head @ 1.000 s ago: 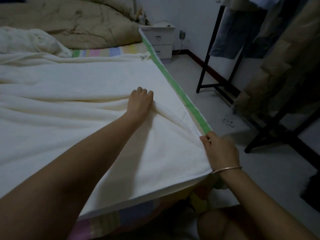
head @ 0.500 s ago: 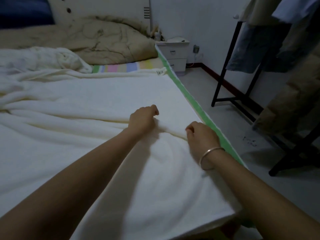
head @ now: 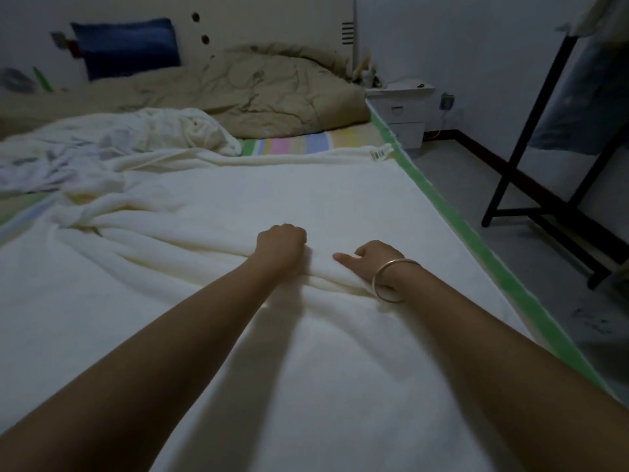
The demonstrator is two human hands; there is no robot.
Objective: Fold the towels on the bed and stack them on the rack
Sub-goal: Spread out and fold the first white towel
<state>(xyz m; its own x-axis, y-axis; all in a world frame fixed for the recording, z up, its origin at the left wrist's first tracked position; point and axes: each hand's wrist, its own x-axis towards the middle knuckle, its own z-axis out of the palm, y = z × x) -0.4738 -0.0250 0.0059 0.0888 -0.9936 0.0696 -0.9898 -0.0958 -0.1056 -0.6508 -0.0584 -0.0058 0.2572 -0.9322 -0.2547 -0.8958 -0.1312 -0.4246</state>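
A large cream towel [head: 279, 192] lies spread over the bed, rumpled into long folds on its left side, with a small label at its far right corner. My left hand [head: 280, 245] is curled into the cloth at a raised ridge in the middle. My right hand [head: 371, 258], with a metal bangle on the wrist, grips the same ridge just to the right, thumb pointing left. A second crumpled white cloth [head: 163, 134] is heaped further back on the left. The black rack [head: 531, 172] stands on the floor to the right of the bed.
A tan quilt [head: 258, 93] and a blue pillow [head: 127, 46] lie at the head of the bed. The bed's green edge [head: 476, 247] runs along the right. A white nightstand [head: 403, 110] stands in the far corner. Clothes hang on the rack.
My right hand left the towel's edge at the bedside and came in beside my left hand on the ridge. The camera view rose toward the head of the bed.
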